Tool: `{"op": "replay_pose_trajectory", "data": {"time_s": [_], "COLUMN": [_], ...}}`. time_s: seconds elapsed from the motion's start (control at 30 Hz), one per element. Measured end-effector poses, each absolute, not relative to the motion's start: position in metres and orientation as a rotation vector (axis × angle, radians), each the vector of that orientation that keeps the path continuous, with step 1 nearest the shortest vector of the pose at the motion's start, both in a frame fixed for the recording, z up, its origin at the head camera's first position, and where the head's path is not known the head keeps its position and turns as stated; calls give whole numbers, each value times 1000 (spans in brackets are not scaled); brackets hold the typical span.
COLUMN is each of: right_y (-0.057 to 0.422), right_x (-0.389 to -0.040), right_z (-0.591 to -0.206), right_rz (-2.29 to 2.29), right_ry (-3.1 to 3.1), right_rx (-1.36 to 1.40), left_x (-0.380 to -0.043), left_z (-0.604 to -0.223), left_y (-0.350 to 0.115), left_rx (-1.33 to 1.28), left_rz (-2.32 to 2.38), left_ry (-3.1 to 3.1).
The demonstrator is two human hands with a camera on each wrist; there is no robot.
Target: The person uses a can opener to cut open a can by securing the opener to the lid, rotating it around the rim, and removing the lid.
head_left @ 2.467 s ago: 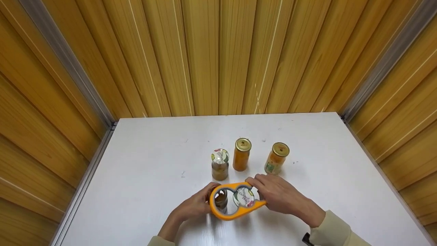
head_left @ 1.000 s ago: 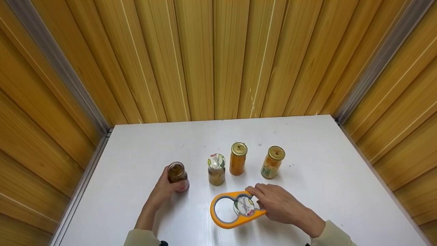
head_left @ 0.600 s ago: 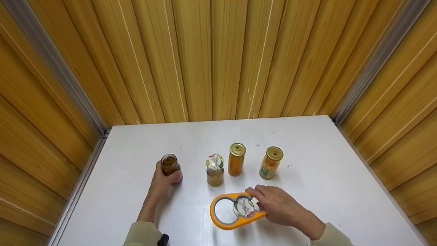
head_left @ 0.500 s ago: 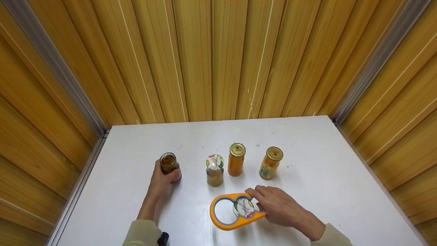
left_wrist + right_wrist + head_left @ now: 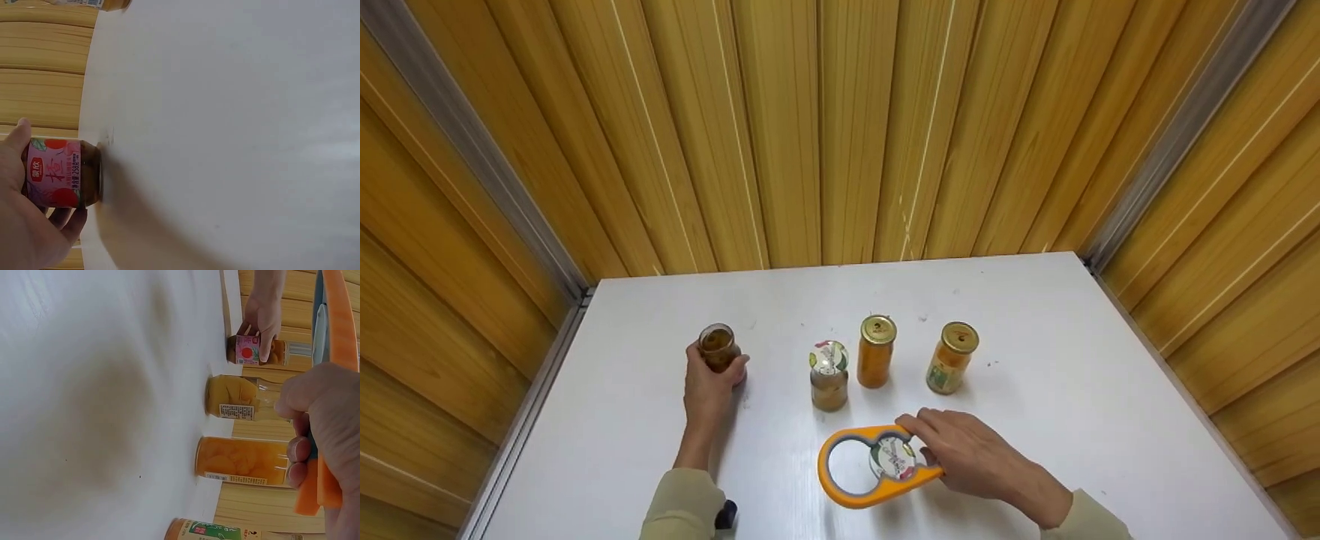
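Observation:
In the head view my left hand (image 5: pixel 707 390) grips a lidless glass jar (image 5: pixel 718 346) with dark brown contents at the left of the table. Its pink label (image 5: pixel 53 171) faces the left wrist camera, thumb on one side and fingers on the other. The jar is upright, its base at or very near the tabletop. Nearer the front, my right hand (image 5: pixel 971 454) holds an orange jar opener (image 5: pixel 889 489) by its right end, above the table. A white patterned lid (image 5: pixel 895 457) sits in the opener's smaller ring.
Three lidded jars stand mid-table: a pale one (image 5: pixel 829 391) with a patterned lid, a tall orange one (image 5: pixel 875 361) with a gold lid, and a labelled one (image 5: pixel 949 369) at right. Wood-patterned walls (image 5: pixel 840 135) border the white table (image 5: pixel 780 465).
The left hand has carried the open jar from beside the opener to the left and farther back, slowing lately. The right hand with opener and lid has stayed nearly still.

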State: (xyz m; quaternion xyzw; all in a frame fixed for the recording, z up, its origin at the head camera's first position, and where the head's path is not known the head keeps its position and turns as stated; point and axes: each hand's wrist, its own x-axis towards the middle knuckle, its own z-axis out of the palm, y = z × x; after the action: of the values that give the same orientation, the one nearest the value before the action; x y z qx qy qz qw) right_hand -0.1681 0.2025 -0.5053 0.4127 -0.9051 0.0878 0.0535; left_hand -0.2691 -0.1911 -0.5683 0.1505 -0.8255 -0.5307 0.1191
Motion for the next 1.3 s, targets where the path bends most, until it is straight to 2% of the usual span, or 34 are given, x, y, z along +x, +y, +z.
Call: {"op": "replay_pose_trajectory", "data": {"time_s": [0.47, 0.8, 1.07, 1.3], "right_y": [203, 204, 203, 203], "right_x": [-164, -164, -164, -167], "right_z": [-503, -502, -499, -496], "right_rz": [274, 268, 265, 270], "right_ry": [-2781, -2785, -2812, -2804], "right_rx": [1256, 1256, 1228, 1217], "left_x": [-278, -278, -263, -227], "left_z": [-581, -582, -566, -555], "left_y": [-178, -176, -182, -172], "left_rx": [531, 505, 493, 573], "left_rz": [-1187, -1338, -1425, -1541], "left_ry": [-2332, -2255, -2341, -2189]}}
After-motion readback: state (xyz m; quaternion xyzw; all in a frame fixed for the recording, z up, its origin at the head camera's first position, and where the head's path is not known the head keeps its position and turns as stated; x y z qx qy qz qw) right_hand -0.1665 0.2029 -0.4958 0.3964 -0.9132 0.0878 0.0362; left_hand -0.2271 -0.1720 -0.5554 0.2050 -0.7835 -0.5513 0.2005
